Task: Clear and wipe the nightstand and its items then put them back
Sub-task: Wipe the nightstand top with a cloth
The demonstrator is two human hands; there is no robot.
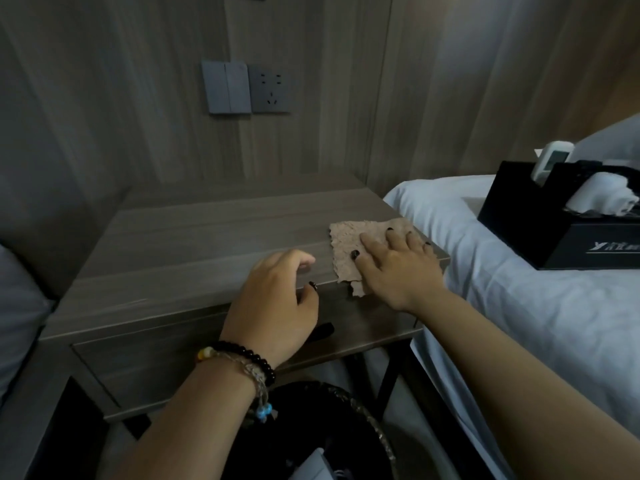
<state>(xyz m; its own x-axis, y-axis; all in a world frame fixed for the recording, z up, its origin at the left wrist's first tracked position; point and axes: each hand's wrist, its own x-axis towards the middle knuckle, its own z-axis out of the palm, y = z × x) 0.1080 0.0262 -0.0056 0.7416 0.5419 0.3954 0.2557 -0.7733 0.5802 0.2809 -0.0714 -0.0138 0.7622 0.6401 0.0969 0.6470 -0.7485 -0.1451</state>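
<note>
The grey wooden nightstand (pixel 194 233) stands between two beds, and its top is bare except for a tan cloth (pixel 349 244) at the front right corner. My right hand (pixel 394 265) lies flat on the cloth with straight fingers, pressing it to the top; part of the cloth hangs over the front edge. My left hand (pixel 273 313) hovers at the front edge with loosely curled fingers and holds nothing. A black tissue box (pixel 561 230) with a white remote (pixel 550 161) stuck in it sits on the bed to the right.
A white bed (pixel 519 306) adjoins the nightstand on the right. A pillow (pixel 17 306) lies at the left. A black-lined waste bin (pixel 329 438) stands below the drawer (pixel 156 368). Switches and a socket (pixel 246 88) are on the wall panel behind.
</note>
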